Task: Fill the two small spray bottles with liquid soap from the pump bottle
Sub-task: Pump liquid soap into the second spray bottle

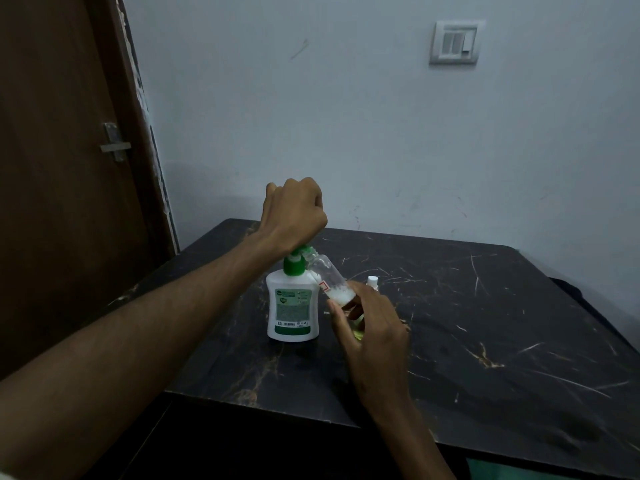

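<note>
Left hand (294, 216), fisted on pump bottle (292, 306) head: press slowly. Right hand (367, 323) grips tilted spray bottle (332, 278); keep mouth at nozzle, 2 o'clock.

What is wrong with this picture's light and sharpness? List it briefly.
Head view: dim, flat light with a bluish cast; the door sinks into dark brown. No glare on the table. The wide lens bends the door frame. The left hand on the pump bottle and the right hand holding the small bottle look soft; label print is unreadable.
</note>
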Motion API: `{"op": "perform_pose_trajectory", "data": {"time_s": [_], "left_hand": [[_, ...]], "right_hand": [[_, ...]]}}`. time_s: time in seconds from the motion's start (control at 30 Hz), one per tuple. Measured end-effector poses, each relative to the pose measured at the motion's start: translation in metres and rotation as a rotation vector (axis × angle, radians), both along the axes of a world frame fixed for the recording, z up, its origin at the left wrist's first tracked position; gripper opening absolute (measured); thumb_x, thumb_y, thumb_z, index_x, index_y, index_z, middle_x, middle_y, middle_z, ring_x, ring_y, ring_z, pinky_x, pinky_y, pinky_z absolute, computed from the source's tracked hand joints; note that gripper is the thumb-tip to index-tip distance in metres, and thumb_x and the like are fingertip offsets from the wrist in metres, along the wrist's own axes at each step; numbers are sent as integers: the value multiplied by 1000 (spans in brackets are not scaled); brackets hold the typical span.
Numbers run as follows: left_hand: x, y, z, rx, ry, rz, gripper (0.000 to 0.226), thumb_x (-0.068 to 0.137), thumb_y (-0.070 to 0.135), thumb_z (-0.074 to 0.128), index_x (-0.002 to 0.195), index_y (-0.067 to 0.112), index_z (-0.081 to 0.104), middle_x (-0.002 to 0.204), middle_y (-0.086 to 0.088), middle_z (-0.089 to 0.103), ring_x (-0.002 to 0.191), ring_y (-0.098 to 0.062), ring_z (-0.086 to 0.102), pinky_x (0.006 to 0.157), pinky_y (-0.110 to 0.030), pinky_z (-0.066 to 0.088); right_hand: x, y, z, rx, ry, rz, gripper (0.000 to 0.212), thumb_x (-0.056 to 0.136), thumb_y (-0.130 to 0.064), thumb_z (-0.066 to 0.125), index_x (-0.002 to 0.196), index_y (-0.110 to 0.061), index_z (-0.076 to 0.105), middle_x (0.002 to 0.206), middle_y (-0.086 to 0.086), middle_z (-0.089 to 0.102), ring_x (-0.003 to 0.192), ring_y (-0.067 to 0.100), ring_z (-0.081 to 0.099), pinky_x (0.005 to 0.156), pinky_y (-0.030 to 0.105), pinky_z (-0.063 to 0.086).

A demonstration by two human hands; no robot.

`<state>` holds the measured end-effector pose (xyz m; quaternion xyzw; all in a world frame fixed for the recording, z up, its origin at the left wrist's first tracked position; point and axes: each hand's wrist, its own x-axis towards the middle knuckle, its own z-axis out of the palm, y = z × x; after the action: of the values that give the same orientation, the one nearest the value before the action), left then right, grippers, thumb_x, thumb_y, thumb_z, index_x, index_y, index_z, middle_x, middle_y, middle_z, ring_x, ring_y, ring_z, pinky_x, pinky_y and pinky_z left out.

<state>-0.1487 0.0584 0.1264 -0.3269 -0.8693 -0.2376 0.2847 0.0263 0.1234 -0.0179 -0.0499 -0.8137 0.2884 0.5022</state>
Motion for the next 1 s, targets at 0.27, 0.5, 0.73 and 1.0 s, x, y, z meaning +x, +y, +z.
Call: {"op": "perform_pose_trajectory", "data": {"time_s": [0.27, 0.5, 0.73, 1.0], "left_hand": [[2, 0, 4, -16, 16, 7, 16, 82, 6, 61, 75, 14, 73, 82, -1, 73, 77, -22, 66, 101, -47, 40], [1, -2, -1, 19, -6, -7, 18, 85, 6, 62, 77, 14, 75, 84, 0, 74, 78, -19, 66, 102, -45, 42], [2, 0, 1, 8, 2, -8, 17, 83, 5, 61, 75, 14, 74, 81, 0, 73, 77, -19, 66, 102, -46, 41], [4, -2, 2, -3, 22, -14, 18, 84, 5, 59, 74, 14, 72, 80, 0, 72, 76, -19, 66, 103, -47, 41]], "right_hand": [[3, 1, 1, -13, -18, 6, 34, 96, -42, 60, 121, -20, 65, 108, -5, 66, 93, -5, 52, 80, -1, 39], [2, 1, 1, -6, -8, 10, 31, 97, -40, 61, 120, -21, 65, 107, -6, 66, 93, -5, 51, 81, -2, 37], [1, 1, -1, -7, -16, 7, 34, 96, -43, 60, 121, -21, 65, 108, -7, 65, 92, -6, 52, 79, -2, 39], [2, 1, 0, -10, -12, 21, 39, 96, -48, 53, 123, -21, 64, 109, -10, 63, 93, -5, 53, 76, 2, 41]]}}
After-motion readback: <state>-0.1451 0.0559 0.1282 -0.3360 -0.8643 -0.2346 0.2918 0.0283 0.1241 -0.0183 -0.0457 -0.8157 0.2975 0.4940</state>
